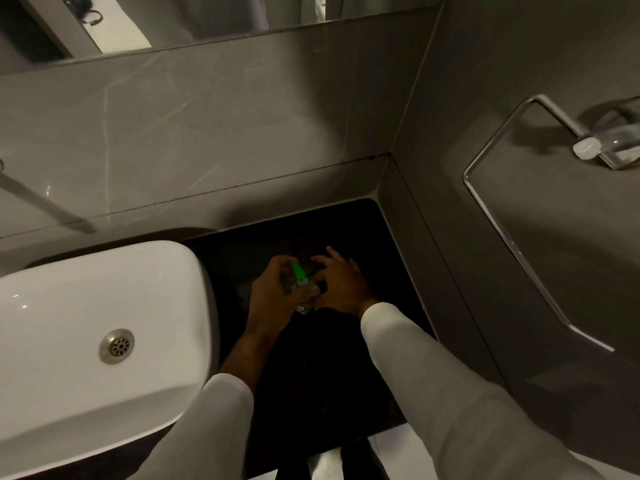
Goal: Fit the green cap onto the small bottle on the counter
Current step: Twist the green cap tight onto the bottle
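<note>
A small clear bottle with a green-printed label stands or is held low over the black counter, between my two hands. The bright green cap sits at its top, tilted, held by my left hand, whose fingers curl around it. My right hand presses against the bottle's right side, thumb and forefinger on it, other fingers spread. Whether the cap is seated on the neck is hidden by my fingers and the dim light.
A white basin with a metal drain lies directly left of my left forearm. Grey tiled walls close the counter at the back and right. A chrome towel ring hangs on the right wall. A mirror runs along the top.
</note>
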`<state>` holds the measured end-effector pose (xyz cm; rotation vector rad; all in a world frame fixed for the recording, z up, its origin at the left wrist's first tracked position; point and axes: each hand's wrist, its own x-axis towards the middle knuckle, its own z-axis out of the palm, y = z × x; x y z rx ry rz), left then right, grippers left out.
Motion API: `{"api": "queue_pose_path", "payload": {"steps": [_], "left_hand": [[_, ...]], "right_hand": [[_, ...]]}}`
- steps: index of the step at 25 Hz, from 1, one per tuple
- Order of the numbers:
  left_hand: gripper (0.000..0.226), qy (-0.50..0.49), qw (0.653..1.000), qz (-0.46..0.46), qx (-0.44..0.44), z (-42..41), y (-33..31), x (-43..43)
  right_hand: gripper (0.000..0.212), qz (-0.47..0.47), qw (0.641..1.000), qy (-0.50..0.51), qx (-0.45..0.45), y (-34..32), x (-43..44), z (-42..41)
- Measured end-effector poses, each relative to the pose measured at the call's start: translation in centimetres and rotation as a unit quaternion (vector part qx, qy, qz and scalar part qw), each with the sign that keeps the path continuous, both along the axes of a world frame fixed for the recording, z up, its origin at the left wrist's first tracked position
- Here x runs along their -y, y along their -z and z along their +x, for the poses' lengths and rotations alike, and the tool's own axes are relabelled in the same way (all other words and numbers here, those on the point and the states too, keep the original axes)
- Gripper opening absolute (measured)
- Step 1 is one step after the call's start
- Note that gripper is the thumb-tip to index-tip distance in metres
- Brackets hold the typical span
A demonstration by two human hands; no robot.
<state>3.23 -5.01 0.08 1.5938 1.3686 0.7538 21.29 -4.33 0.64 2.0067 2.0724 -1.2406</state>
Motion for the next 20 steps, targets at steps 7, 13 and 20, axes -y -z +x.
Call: {"api": "queue_pose_path", "payload": {"steps": [7, 13, 20], "left_hand": [[0.073, 0.045, 0.999, -0.018, -0.017, -0.4, 0.3, -0.2], [0.068, 0.103, 0.995, -0.017, 0.008, -1.0, 0.6, -0.3], [0.060, 0.125, 0.992, -0.024, 0.021, -1.1, -0.2, -0.8]], "right_hand": [[0.067, -0.013, 1.000, 0.024, 0.004, -0.2, 0.0, 0.0], [0.053, -0.012, 1.000, 0.013, -0.001, -0.5, 0.2, 0.3], [0.055, -0.014, 1.000, 0.011, 0.000, -1.2, 0.1, -0.3]]}}
